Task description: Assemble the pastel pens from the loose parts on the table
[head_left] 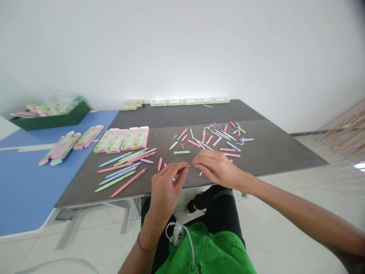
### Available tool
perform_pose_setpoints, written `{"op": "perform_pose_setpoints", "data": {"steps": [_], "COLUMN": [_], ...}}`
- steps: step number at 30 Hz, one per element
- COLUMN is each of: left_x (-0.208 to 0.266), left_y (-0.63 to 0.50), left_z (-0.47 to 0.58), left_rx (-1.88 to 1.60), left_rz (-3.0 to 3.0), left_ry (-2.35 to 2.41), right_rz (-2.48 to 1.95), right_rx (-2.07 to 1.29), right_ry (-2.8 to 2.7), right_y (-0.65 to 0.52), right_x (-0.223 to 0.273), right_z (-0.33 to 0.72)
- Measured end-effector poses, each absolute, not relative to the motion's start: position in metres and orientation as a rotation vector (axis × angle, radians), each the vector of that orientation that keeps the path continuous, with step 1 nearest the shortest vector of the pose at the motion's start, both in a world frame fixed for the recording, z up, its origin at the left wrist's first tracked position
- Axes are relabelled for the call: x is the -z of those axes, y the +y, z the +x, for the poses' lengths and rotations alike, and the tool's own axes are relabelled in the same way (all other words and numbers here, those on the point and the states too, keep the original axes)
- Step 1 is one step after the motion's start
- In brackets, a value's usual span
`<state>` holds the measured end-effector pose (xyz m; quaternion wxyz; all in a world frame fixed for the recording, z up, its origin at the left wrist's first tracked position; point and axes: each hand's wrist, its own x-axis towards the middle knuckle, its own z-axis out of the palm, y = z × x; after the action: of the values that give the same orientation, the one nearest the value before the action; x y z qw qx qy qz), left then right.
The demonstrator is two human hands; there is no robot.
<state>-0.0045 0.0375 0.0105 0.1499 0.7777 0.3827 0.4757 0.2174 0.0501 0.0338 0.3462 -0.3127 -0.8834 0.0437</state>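
Both hands meet above the near edge of the dark table (159, 140). My left hand (168, 182) is closed in a pinch, with a tiny pale tip showing at its fingertips. My right hand (215, 163) pinches just beside it; what its fingers hold, if anything, is too small to make out. Beyond the hands lie loose pen parts: a green pen barrel (181, 152), white refills (228, 134) and several pink, blue and purple pieces. Left of my left hand, assembled pens lie in a loose group, among them a red pen (129, 183) and a green pen (115, 181).
Pink-and-green cartons (125, 139) lie in a row behind the pens. More boxes (191, 101) line the far edge by the wall. On the blue table (19, 182) at left are unfolded cartons (61, 147) and a dark green bin (51, 121) with packaging.
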Motion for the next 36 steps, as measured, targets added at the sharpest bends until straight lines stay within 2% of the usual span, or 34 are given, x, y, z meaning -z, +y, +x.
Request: {"op": "perform_pose_setpoints", "data": {"steps": [6,13,24,27,36], "left_x": [-0.007,0.001,0.008,0.014,0.028], "left_y": [0.037,0.038,0.043,0.042,0.053], "left_z": [-0.002,0.0,0.0,-0.002,-0.011], "left_rx": [-1.329,-1.328,-1.172,-1.185,-1.242], "left_rz": [2.264,2.317,2.207,2.201,2.191], "left_ry": [1.107,1.052,0.975,1.009,1.177], "right_rz": [-0.842,-1.053,-1.027,-1.003,-1.238], "right_rx": [-0.28,-0.963,-1.208,-1.14,-0.508], "right_ry": [-2.224,-1.846,-1.809,-1.903,-2.025], "right_y": [0.048,0.049,0.051,0.053,0.078], "right_x": [-0.03,-0.031,-0.021,-0.02,-0.008], "right_z": [0.216,0.209,0.212,0.22,0.267]}}
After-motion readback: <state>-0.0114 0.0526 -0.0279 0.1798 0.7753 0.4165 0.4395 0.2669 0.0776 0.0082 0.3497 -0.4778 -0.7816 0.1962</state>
